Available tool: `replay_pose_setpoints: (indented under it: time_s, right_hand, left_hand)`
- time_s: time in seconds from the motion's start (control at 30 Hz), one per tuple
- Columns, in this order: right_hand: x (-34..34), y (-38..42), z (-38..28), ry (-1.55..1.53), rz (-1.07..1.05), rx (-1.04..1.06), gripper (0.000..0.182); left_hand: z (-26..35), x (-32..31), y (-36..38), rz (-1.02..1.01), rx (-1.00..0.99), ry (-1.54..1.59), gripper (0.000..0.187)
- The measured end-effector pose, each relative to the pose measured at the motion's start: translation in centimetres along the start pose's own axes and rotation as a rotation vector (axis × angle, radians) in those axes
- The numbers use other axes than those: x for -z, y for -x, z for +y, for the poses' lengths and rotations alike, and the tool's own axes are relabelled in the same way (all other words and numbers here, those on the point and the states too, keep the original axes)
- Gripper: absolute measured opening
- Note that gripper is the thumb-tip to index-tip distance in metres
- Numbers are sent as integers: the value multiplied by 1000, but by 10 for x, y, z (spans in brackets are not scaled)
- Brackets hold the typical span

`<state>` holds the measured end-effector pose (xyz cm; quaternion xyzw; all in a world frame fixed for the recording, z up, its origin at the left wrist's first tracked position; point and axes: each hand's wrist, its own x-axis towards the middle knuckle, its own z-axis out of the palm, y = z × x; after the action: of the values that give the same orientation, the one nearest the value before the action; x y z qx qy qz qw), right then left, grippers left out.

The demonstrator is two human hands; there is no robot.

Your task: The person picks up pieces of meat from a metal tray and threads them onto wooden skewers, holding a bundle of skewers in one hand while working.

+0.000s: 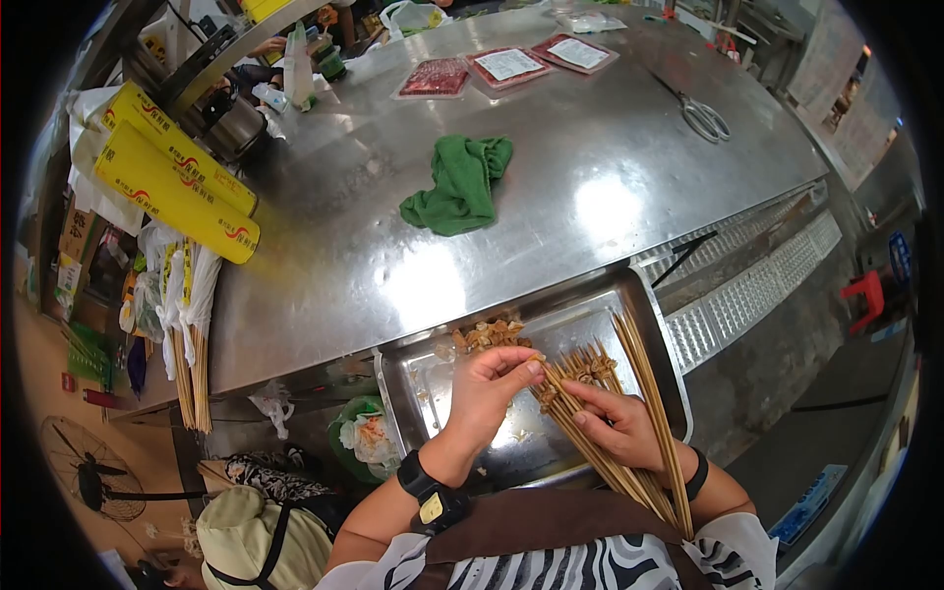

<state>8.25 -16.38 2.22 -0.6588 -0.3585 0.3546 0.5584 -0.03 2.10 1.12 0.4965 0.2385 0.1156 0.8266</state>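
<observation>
My left hand (pixel 489 388) is closed, thumb and fingertips pinched around a small brown food piece at a skewer's tip; the fingers partly cover the piece. In my right hand (pixel 621 425) is a bamboo skewer, gripped between thumb and fingers. Both hands are above a shallow metal tray (pixel 418 379). At its far side lies a pile of brown food pieces (pixel 489 335). Skewers threaded with brown pieces (pixel 593 368) lie beside my right hand. Longer bare bamboo skewers (pixel 644 379) lean across the tray's right part, passing by my right wrist.
Beyond the tray, a steel table (pixel 344 246) carries a green cloth (pixel 457 185), scissors (pixel 703 120) and packs of red meat (pixel 506 65). Yellow cling-film boxes (pixel 182 187) stand at the left edge. A person in a light cap (pixel 251 541) is at lower left.
</observation>
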Motion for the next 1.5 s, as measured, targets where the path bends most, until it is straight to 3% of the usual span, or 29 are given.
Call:
replay_pose_setpoints:
  time_s: [0.13,0.63,0.77,1.13,1.5]
  right_hand:
    - [1,0,1,21,-5,-16,41]
    - [2,0,-2,26,-29,-41,42]
    - [0,0,-2,0,-13,-20,42]
    - [3,1,-9,-67,-71,-89,42]
    - [1,2,0,-297,-84,-84,32]
  left_hand:
    - [2,-6,4,35,-37,-110,15]
    - [-4,-18,4,88,-95,44,12]
    - [-7,-16,3,69,-93,-44,13]
    - [2,-14,4,82,207,206,14]
    - [2,-23,12,76,224,205,13]
